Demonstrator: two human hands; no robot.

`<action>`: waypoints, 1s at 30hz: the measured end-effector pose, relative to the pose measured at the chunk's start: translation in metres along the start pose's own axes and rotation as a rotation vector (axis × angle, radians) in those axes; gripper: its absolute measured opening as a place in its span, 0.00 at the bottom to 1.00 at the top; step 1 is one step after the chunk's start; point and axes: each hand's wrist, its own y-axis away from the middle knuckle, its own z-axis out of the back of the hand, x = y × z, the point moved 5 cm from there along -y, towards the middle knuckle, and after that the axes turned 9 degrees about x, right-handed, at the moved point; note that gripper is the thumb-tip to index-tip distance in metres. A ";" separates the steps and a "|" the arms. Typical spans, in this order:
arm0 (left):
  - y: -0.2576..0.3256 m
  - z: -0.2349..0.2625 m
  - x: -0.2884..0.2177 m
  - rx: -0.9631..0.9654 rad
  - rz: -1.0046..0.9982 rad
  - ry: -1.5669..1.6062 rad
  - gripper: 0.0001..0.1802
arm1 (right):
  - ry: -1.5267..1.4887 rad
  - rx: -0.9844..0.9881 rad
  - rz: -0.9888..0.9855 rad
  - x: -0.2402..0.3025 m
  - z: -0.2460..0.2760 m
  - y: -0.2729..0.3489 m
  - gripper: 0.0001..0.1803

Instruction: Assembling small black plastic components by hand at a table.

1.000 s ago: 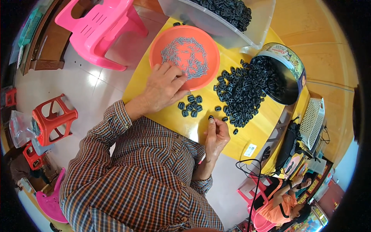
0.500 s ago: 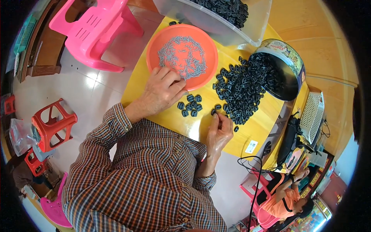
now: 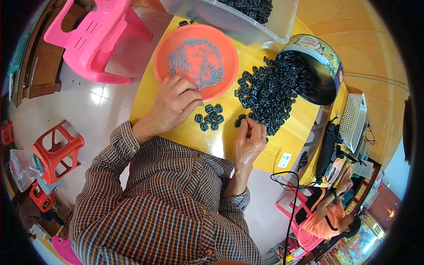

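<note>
An orange round plastic bowl (image 3: 157,62) on the yellow table holds many small grey metal pieces (image 3: 207,79), too small to tell whether pins or springs. My left hand (image 3: 174,104) lies over its near rim with fingers curled together at the grey pieces; whatever they pinch is hidden. Just below the bowl sits a small cluster of black plastic pieces (image 3: 209,118) with paired holes. At the near edge of a larger heap of the same black pieces (image 3: 269,97), my right hand (image 3: 249,143) has thumb and fingertips pressed together; I cannot make out anything between them.
The heap spills from a round tin (image 3: 338,73) lying on its side. A clear plastic bin (image 3: 247,26) with more black pieces stands at the far edge. A pink chair (image 3: 95,39) and red stool (image 3: 59,150) are left; another person (image 3: 327,218) sits lower right.
The whole view has shifted slightly, carrying the table up and left. My right fingertips have moved a little farther into the heap's near edge. My left hand stays at the bowl's rim.
</note>
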 end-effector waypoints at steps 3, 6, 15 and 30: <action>-0.001 0.000 0.002 0.045 0.016 0.017 0.07 | 0.032 0.043 0.014 0.004 0.000 -0.007 0.06; -0.003 0.000 0.003 0.058 0.015 0.044 0.07 | 0.068 0.036 0.033 0.001 -0.003 -0.011 0.07; -0.005 -0.004 0.003 -0.015 -0.050 -0.057 0.07 | 0.253 -0.046 0.078 0.001 -0.015 -0.025 0.06; -0.008 -0.003 0.011 -0.060 0.035 0.084 0.09 | 0.251 -0.063 0.097 -0.003 -0.011 -0.020 0.05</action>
